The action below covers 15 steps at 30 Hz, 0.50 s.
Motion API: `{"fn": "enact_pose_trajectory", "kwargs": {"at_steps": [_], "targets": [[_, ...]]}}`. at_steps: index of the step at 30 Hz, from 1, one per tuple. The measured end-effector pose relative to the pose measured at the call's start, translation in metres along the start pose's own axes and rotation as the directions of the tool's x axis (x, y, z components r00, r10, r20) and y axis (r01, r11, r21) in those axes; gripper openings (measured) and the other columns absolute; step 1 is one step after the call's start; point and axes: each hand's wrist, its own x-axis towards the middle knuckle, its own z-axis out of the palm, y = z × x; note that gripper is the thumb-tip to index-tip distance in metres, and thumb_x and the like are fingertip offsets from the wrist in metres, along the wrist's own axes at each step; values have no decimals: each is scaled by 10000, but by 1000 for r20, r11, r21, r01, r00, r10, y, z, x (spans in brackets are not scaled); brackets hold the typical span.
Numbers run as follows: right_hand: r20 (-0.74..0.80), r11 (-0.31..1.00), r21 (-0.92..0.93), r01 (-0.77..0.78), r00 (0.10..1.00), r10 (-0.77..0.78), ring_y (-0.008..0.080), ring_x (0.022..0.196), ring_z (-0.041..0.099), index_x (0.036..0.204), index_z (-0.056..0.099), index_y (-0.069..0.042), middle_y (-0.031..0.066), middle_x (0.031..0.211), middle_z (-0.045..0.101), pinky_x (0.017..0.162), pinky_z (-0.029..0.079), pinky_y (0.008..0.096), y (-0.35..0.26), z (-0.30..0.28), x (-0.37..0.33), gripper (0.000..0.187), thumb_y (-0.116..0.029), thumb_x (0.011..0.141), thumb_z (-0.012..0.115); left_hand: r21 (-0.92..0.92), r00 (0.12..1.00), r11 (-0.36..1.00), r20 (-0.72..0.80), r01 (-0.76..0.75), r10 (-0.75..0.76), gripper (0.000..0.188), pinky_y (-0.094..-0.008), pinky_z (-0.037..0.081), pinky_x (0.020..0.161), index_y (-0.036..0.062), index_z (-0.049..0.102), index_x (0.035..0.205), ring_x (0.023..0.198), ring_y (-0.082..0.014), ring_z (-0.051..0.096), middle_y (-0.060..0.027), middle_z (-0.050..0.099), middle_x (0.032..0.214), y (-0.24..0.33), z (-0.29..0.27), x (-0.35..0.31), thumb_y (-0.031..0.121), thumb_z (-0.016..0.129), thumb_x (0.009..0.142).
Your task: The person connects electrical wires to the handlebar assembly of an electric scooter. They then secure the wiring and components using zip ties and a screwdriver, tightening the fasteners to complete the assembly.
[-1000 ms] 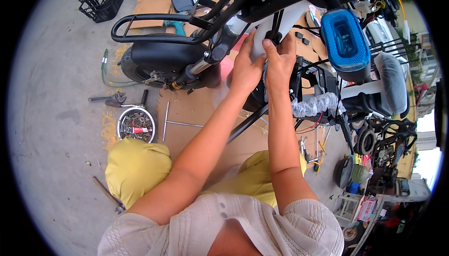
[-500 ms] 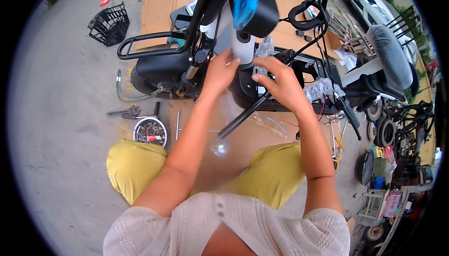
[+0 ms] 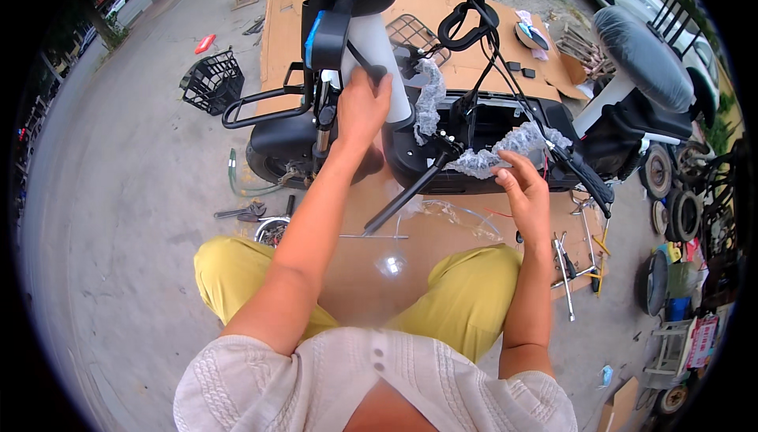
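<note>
Here's the left hand (image 3: 363,112), up at the scooter's white tube (image 3: 392,65), thumb and fingers curled in and seemingly closed on a short black piece (image 3: 366,59); how firm that hold is, nobody can tell from here. The white tube lies just beside the grip, on its right, its long axis running steeply and leaning from upper left to lower right, down to the black body. The left hand is clearly the nearer one. Over on the right, the right hand (image 3: 525,195) hangs well apart from it, half open, thumb off the fingers, grasping nothing that shows; its fingertips are at the bubble-wrapped bar (image 3: 505,152), touching or only close, hard to say. Now the count: two hands, one white tube, one black piece in the grip, two wrapped lengths, one lamp (image 3: 330,39) with a blue edge, one plastic-covered seat (image 3: 643,57), two little black blocks (image 3: 514,65) on the cardboard (image 3: 489,29), one black basket (image 3: 213,82) off left.
</note>
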Motion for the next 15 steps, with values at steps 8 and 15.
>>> {"fn": "enact_pose_trajectory", "kwargs": {"at_steps": [8, 15], "targets": [[194, 992, -20, 128, 973, -122, 183, 960, 655, 1164, 630, 20, 91, 1170, 618, 818, 524, 296, -17, 15, -5, 264, -72, 917, 627, -34, 995, 995, 28, -95, 96, 358, -408, 502, 625, -5, 505, 898, 691, -337, 642, -151, 635, 741, -19, 3, -3, 248, 748, 827], [242, 913, -134, 385, 906, -347, 386, 918, 633, 1081, 628, 56, 233, 1031, 642, 788, 501, 410, -42, 74, 99, 231, -98, 916, 579, -162, 986, 973, -48, -164, 158, 477, -356, 474, 945, -102, 353, 1264, 1099, -303, 623, -278, 585, 1198, -28, 21, -11, 137, 616, 948]]}}
